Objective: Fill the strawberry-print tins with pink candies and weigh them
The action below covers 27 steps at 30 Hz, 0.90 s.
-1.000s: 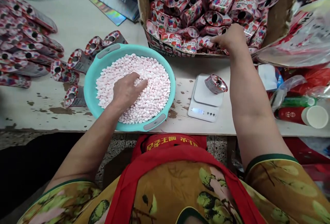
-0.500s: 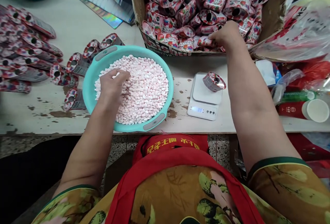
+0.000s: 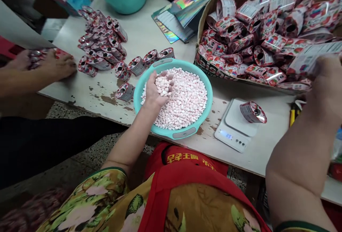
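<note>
My left grip (image 3: 154,94) cups pale pellets (image 3: 162,85), best held level above the bowl (image 3: 209,92); my right grip (image 3: 328,78) pinches a printed container (image 3: 306,58).

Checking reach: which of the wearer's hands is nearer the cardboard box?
Right. The right hand is by the near side of the cardboard box; the left hand is farther, cupping pellets over the turquoise basin.

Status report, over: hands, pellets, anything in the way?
Left hand cupped, holding pellets over basin. Right hand blurred at picture's right edge, grip unclear. One container on scale. Nothing seen blocking left hand.
</note>
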Tool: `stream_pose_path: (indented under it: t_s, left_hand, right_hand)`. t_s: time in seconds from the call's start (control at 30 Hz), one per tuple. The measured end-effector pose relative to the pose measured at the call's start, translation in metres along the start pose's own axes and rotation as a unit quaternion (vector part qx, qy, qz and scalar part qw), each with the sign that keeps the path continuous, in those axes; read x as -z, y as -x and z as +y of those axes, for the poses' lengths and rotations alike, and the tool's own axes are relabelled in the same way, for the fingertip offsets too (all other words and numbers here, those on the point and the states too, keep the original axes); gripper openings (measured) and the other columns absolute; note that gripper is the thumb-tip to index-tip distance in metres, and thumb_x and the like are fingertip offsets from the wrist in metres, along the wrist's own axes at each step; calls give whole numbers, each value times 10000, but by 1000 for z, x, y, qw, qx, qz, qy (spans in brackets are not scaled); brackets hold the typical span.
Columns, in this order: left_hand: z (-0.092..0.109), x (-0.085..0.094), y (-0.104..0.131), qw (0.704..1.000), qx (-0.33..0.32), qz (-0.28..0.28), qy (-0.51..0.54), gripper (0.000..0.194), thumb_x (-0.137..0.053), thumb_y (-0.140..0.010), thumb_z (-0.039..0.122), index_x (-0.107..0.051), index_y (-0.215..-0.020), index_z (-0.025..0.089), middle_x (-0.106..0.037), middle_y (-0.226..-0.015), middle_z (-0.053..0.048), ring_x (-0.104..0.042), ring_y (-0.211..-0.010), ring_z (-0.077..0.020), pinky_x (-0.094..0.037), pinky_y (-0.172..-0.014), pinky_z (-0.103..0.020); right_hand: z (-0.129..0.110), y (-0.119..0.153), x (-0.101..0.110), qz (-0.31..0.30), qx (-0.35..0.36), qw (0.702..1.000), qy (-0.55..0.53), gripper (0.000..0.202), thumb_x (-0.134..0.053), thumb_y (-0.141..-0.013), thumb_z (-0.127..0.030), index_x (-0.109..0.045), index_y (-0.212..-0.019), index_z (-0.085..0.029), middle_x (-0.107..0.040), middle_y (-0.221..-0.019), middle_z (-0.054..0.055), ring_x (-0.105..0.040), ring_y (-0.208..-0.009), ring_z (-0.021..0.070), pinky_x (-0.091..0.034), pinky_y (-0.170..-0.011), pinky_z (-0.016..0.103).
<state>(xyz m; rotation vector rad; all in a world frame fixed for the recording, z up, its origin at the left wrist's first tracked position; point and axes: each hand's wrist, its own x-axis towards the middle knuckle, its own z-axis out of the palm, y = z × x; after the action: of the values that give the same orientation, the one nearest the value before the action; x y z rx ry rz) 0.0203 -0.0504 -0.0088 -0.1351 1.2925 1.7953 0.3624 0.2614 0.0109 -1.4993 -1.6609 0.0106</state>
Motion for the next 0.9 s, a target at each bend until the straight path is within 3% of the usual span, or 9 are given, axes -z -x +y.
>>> stream_pose_path:
  t_s: [0.07,0.1,0.23,0.37,0.47,0.57,0.7,0.9]
  left_hand:
    - [-1,-2,-1,998,34,0,54,302,-475,-1013,468,-557,-892,203,-636,-757,-24,-547,-540,-77,-399,-431,-156]
    - [-2,-3,-2,996,40,-6,75,293,-490,-1011,460,-559,-891,201,-634,-746,-19,-551,-536,-72,-402,-430,-148]
    - [-6,-9,-2,991,62,-5,114,291,-547,-995,465,-567,-892,194,-637,-712,-18,-567,-517,-73,-395,-404,-137]
    - [-9,-12,-1,990,92,-21,108,335,-609,-978,477,-507,-823,197,-545,-613,36,-460,-417,-45,-296,-351,-130]
    - [-5,-14,2,993,77,-35,82,397,-648,-949,528,-495,-792,197,-520,-597,45,-432,-400,-41,-277,-338,-140]
    - [7,-20,11,997,28,-62,46,399,-621,-958,552,-538,-795,197,-521,-600,30,-422,-397,-51,-279,-330,-165]
    - [19,-38,31,991,-90,-102,9,412,-573,-973,602,-618,-880,203,-549,-658,-1,-476,-443,-73,-319,-362,-205]
    - [-6,-65,42,974,-211,-85,-24,446,-577,-968,639,-612,-857,208,-549,-733,-9,-591,-595,-113,-414,-494,-228]
  right_hand:
    - [-29,26,19,2,16,993,-119,512,-896,-704,-144,-712,-1176,-214,-743,-1164,143,-743,-989,250,-547,-808,424]
    - [-44,42,26,-13,19,983,-180,529,-902,-696,-198,-703,-1184,-240,-749,-1146,139,-749,-976,262,-554,-803,433]
    - [-91,99,36,-89,-47,915,-391,404,-675,-806,-456,-715,-1155,-257,-725,-1237,146,-701,-1182,368,-550,-900,538]
    - [-112,143,31,-243,-174,827,-476,576,-520,-806,-513,-616,-1327,-284,-585,-1488,128,-595,-1358,364,-583,-877,531]
    - [-127,169,29,-316,-220,781,-492,576,-696,-705,-494,-649,-1234,-270,-665,-1366,122,-680,-1200,329,-601,-865,484]
    - [-147,186,35,-389,-182,772,-468,518,-846,-622,-428,-707,-1093,-263,-752,-1105,67,-726,-984,281,-610,-840,453]
    - [-178,195,47,-469,-60,770,-428,401,-867,-673,-383,-736,-1032,-263,-762,-1045,24,-726,-960,242,-600,-898,413]
    - [-204,210,36,-491,7,783,-381,308,-750,-732,-267,-704,-1036,-250,-771,-1055,18,-726,-990,249,-590,-915,403]
